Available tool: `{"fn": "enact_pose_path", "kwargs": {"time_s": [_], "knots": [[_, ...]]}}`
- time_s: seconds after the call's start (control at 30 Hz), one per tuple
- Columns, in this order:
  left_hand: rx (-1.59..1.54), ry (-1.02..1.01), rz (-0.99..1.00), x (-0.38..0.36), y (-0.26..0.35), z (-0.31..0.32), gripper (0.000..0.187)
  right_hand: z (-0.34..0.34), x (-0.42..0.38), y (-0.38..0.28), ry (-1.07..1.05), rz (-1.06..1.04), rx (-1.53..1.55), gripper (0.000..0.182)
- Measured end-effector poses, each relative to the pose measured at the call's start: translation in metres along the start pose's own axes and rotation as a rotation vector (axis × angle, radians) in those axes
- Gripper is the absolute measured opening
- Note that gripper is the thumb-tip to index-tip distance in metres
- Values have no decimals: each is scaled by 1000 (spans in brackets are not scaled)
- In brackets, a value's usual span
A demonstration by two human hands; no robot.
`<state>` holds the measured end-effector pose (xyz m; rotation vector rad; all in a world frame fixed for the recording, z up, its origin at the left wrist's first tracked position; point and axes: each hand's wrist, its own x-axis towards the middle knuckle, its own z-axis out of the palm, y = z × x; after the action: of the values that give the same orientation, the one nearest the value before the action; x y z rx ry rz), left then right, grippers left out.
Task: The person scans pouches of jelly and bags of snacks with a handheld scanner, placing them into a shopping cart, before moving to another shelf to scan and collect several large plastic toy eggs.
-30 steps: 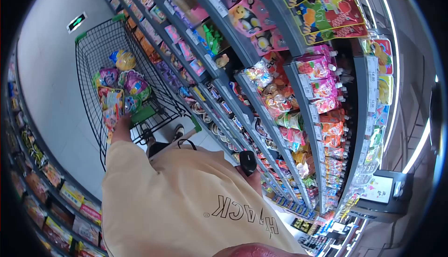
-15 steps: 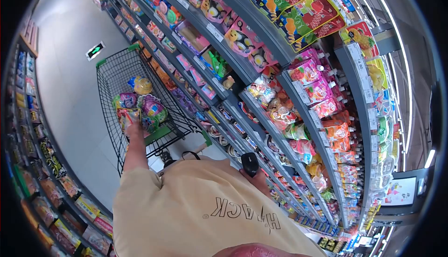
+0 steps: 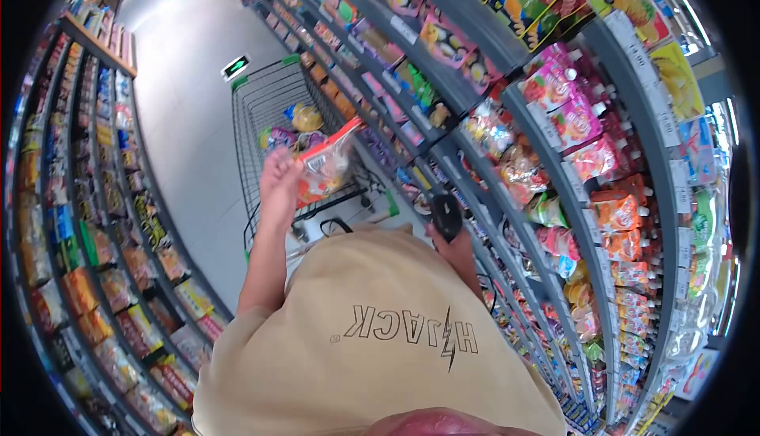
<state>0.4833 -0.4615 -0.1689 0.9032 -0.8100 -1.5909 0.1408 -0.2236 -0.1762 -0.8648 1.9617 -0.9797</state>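
We've got the left hand (image 3: 281, 173) nearly closed, blurred, pinching one edge of a red-trimmed clear bag (image 3: 326, 168); the edge grip likely leaves the bag's face uncovered. From our view, the bag is up over the cart (image 3: 292, 60). Right hand (image 3: 453, 244) is wrapped round a black device (image 3: 446, 216) near the shelves (image 3: 475, 36), presumably leaving its top free. Yellow-and-blue package (image 3: 303, 117) lies inside the cart; we'd guess the sides stop it rolling. Price labels (image 3: 636, 56) face outward, probably for easy reading.
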Motion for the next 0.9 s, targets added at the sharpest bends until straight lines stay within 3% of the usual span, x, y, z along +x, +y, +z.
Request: {"fn": "enact_pose_path", "kwargs": {"time_s": [0.1,0.2,0.27,0.33,0.4,0.47,0.63,0.77,0.9], "knots": [[-387,-150,98,-12,64,34,33,1,3,-31,-43,-47,136,18],[-692,13,20,-4,68,60,51,0,8,-41,-76,-88,226,17],[-766,-290,-40,-22,78,108,68,1,11,-49,-115,-141,297,19],[-890,-536,-236,-23,67,109,81,-2,10,-47,-134,-176,315,20],[-1107,-660,-415,-18,22,89,79,-8,11,-39,-132,-201,282,22],[-1249,-732,-466,-24,-18,84,69,-15,12,-31,-121,-223,262,23],[-1274,-925,-582,-19,-51,99,64,-24,12,-27,-117,-208,324,24],[-1051,-951,-674,-12,-46,129,82,-36,8,-40,-147,-241,336,26],[-944,-863,-917,-10,-56,142,81,-54,-3,-47,-288,-272,404,34]]}}
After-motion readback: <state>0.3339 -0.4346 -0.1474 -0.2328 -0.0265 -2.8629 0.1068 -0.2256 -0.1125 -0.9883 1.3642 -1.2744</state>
